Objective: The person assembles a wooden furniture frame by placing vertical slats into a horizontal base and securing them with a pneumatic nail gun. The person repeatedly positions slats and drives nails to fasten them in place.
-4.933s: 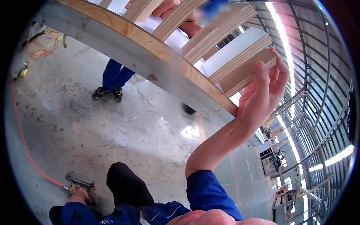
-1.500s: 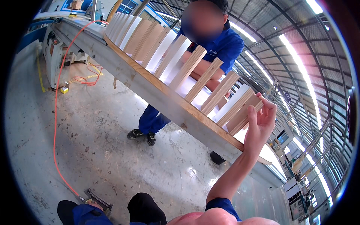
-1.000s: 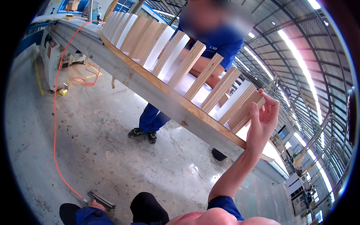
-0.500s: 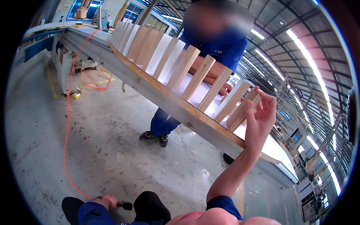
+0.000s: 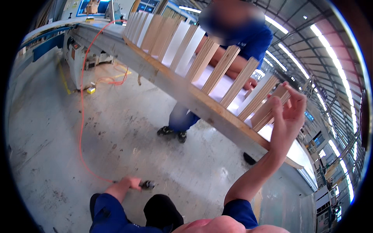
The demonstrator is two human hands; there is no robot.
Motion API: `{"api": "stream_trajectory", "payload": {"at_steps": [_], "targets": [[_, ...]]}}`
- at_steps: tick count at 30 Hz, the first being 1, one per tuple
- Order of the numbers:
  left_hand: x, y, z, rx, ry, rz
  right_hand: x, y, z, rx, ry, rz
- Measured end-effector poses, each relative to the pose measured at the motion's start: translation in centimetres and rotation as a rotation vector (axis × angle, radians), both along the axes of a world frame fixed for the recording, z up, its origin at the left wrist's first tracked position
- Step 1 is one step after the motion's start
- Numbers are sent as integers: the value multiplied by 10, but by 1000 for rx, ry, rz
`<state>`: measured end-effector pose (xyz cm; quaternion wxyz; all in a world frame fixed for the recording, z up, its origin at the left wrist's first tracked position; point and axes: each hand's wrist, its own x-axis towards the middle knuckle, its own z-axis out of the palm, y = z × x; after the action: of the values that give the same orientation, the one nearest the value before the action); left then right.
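Observation:
My right hand is closed on the top of an upright plywood block, thumb on the near side and fingers around the far side. This block is the rightmost of several plywood and white-faced blocks set in a row on a curved wooden board. My left hand is low at the lower left, away from the board, gripping a dark air tool. An orange hose runs to that tool; its exact kind is too small to make out.
Across the board a co-worker in a blue shirt leans over, a hand behind the blocks. A long machine table supports the board. Its grey cabinet stands at the left. The orange hose trails over the concrete floor.
My left hand has lifted the air tool up and to the right. My right hand keeps its hold on the end block. The whole view has shifted slightly, and the co-worker leans lower.

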<state>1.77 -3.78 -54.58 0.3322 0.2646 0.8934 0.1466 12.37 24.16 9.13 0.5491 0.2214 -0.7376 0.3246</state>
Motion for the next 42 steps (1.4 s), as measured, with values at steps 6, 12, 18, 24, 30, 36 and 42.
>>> {"api": "stream_trajectory", "payload": {"at_steps": [6, 12, 18, 24, 30, 36, 42], "targets": [[-8, 33, 170, 148, 228, 89, -4, 5, -4, 56, 75, 78], [-5, 40, 284, 696, 354, 191, -15, 9, -5, 74, 52, 106], [33, 71, 350, 1509, -177, 262, -11, 11, 0, -28, 57, 251], [69, 92, 382, 1793, -621, 375, -5, 3, 1, 20, -18, 199], [82, 106, 391, 1949, -1094, 246, -10, 1, 1, -31, 1, 226], [96, 142, 390, 2010, -1702, 135, -7, 2, -2, 35, 10, 144], [107, 175, 398, 1998, -2040, 25, -10, 7, 0, 92, 64, 154]]}}
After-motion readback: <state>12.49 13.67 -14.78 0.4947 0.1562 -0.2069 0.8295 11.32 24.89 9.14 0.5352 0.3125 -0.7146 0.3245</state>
